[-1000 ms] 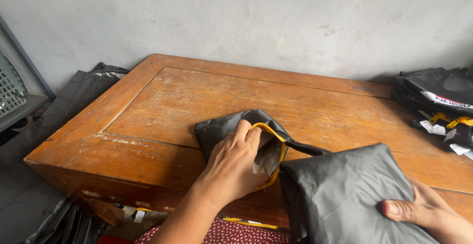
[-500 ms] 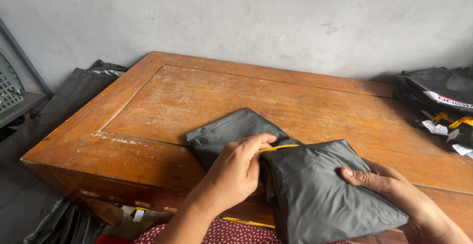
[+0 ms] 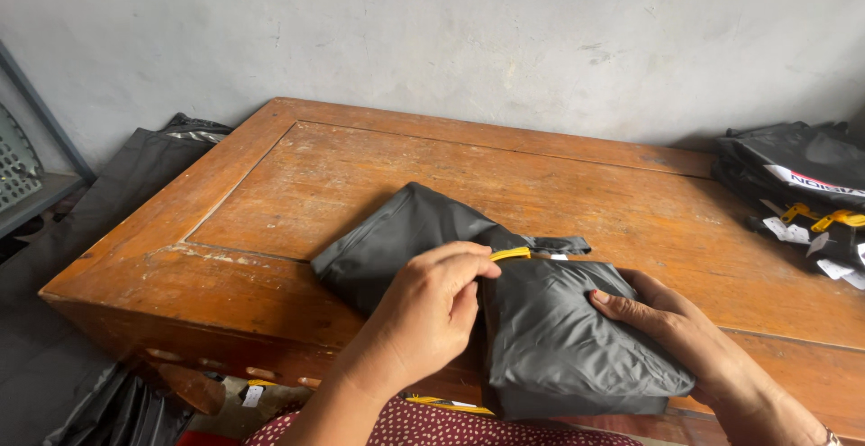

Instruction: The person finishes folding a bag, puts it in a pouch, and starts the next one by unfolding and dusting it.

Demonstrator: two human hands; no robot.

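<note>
A dark grey folded garment (image 3: 559,338) lies on the near part of the wooden table (image 3: 378,176), partly inside a matching grey pouch (image 3: 396,239) with a yellow trim (image 3: 510,253). My left hand (image 3: 432,306) pinches the pouch edge at the yellow trim. Flat on the right side of the folded bundle rests my right hand (image 3: 667,320), fingers pressing its top.
A stack of black packed items with yellow clips and white tags (image 3: 802,194) sits at the table's far right. Dark fabric (image 3: 135,167) lies left of the table by the wall. A grey mesh object (image 3: 22,171) stands at far left.
The folded bundle has shifted up onto the table and toward the pouch. My right hand moved from its lower corner to its right side; my left hand now grips the yellow-trimmed edge.
</note>
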